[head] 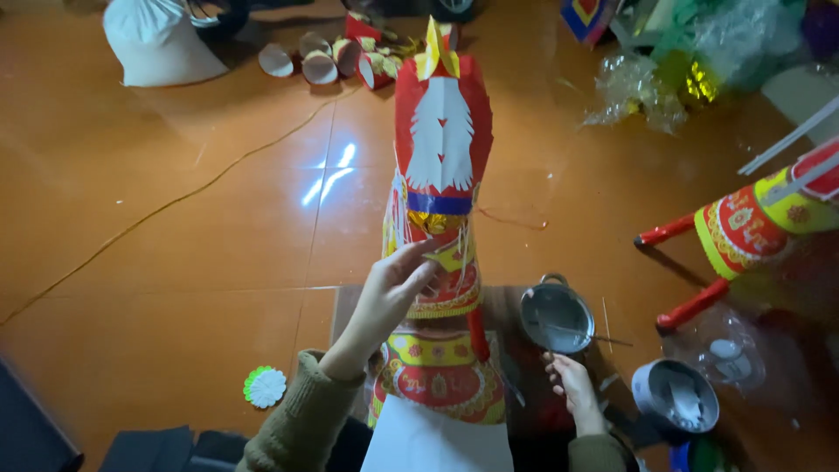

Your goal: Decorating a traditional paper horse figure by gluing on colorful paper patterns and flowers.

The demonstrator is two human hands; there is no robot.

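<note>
A tall paper figure of a horse [442, 149] stands in the middle of the head view, red with a white mane cut-out, a blue band and gold foil. My left hand [393, 288] reaches up and touches its neck with the fingertips, just under the gold foil. My right hand [572, 385] hangs lower at the right, fingers loosely curled, beside a small metal pot [556, 316] with a stick lying in it. Whether that hand holds anything is unclear.
A second metal pot [675, 395] sits at the lower right. Another red and yellow paper figure [752, 223] with red legs lies to the right. A white sack [157, 44], paper cups [319, 63], crumpled plastic [647, 87] and a white-green paper flower [265, 386] lie on the orange tile floor.
</note>
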